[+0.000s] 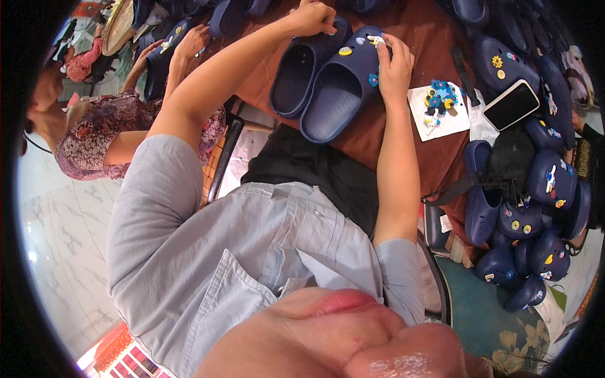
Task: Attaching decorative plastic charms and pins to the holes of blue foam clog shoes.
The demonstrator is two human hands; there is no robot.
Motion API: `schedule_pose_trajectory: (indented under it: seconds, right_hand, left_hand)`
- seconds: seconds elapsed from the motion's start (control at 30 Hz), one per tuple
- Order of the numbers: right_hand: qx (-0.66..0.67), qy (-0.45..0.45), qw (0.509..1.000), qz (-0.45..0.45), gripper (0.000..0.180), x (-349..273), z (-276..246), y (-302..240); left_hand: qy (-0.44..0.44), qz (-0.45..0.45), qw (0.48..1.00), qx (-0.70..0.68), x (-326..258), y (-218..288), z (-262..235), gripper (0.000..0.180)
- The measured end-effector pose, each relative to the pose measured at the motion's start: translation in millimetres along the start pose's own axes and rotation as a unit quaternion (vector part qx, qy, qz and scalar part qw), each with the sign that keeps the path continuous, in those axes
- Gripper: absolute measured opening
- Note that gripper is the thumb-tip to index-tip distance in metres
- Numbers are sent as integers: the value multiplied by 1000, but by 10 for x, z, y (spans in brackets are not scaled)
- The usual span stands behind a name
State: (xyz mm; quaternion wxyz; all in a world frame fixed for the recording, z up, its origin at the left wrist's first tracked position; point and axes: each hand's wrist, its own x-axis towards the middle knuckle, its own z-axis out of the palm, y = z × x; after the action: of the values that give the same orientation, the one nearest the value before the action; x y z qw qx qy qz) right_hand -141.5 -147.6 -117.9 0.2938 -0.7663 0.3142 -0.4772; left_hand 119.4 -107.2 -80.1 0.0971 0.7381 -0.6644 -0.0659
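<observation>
On a desk [435,50] with a brown cloth, near heaps of other blue shoes [548,179]: left shoe [293,79] and right shoe [334,101], side by side, toes facing away. Right hand [397,63] bent at the right shoe's toe, by a white charm [376,40]; hard to be sure of a real grip. Left hand [315,19] curled at the left shoe's toe, maybe without anything inside. Looks like putting on charms. Next, probably press the white charm in snugly, then pick from the loose charms [441,97] on white paper [455,124].
</observation>
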Motion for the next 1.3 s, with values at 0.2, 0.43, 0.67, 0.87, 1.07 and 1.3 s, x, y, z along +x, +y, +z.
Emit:
schedule_pose_trajectory:
  seconds: [0.2, 0.43, 0.67, 0.87, 1.07, 1.3]
  right_hand:
    - [-13, -2, 1000, 6, 28, -26, -51, -7]
    - [5, 3, 1000, -13, 28, -7, 31, -31]
    - [-6, 17, 999, -34, 29, 32, 4, 81]
    - [-3, 13, 1000, -17, 28, -4, 31, 33]
    - [-3, 18, 999, -31, 28, 8, 15, 42]
    - [-13, 21, 999, -24, 28, 8, 21, 21]
  left_hand:
    - [1, 26, 997, 76, -16, 93, 24, 25]
    - [17, 113, 993, -31, -30, -157, -114, 25]
    - [87, 168, 969, -157, -180, 175, -329, 16]
    - [108, 216, 966, -94, -237, 172, -379, 13]
    - [42, 322, 944, 50, -194, 313, -629, 17]
    - [56, 260, 957, 116, -264, 486, -701, 15]
